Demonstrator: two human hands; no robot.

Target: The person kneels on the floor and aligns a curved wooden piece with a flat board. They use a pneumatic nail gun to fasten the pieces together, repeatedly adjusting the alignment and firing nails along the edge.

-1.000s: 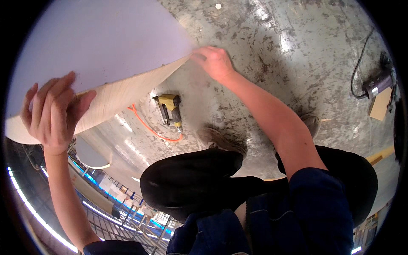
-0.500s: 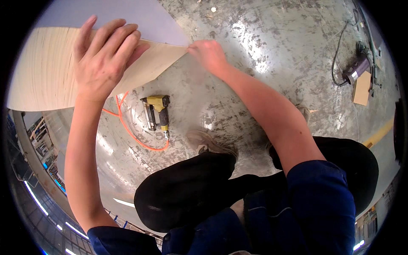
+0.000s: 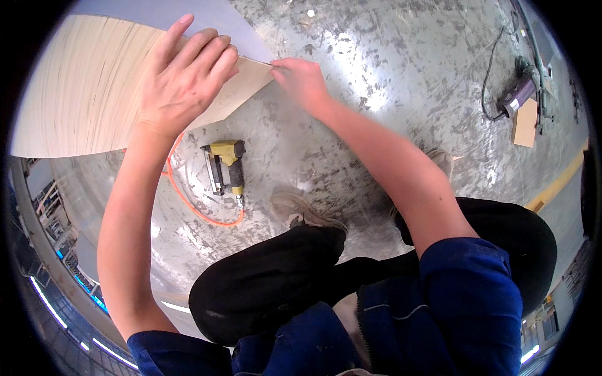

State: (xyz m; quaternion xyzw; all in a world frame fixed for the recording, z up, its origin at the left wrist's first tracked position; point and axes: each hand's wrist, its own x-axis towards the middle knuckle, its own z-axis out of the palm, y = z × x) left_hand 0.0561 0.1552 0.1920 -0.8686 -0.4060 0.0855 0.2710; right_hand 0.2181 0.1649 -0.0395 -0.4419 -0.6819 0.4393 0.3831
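Note:
A pale wood-grained sheet (image 3: 81, 88) slants across the upper left, its far edge against a lavender-grey panel (image 3: 241, 28). Over the sheet near this edge is my left hand (image 3: 185, 81), back upward. Its little finger stands apart and the other fingers are loosely bent; the thumb is mostly hidden, as is any contact beneath the fingers. At the sheet's pointed right corner my right hand (image 3: 304, 81) pinches the edge between thumb and fingers. Below the sheet lies a yellow and black air stapler (image 3: 229, 164) with an orange hose (image 3: 188, 203).
The grey concrete floor (image 3: 376, 56) is scuffed. At the right lie a purple corded power tool (image 3: 517, 95), a brown board piece (image 3: 525, 123) and dark cables. My shoe (image 3: 304, 210) is close to the stapler. Racks show at the far left rim.
My left hand has shifted right along the sheet's far edge, and its fingers have bent more. The sheet has tilted slightly upward in view. My right hand stays at the corner.

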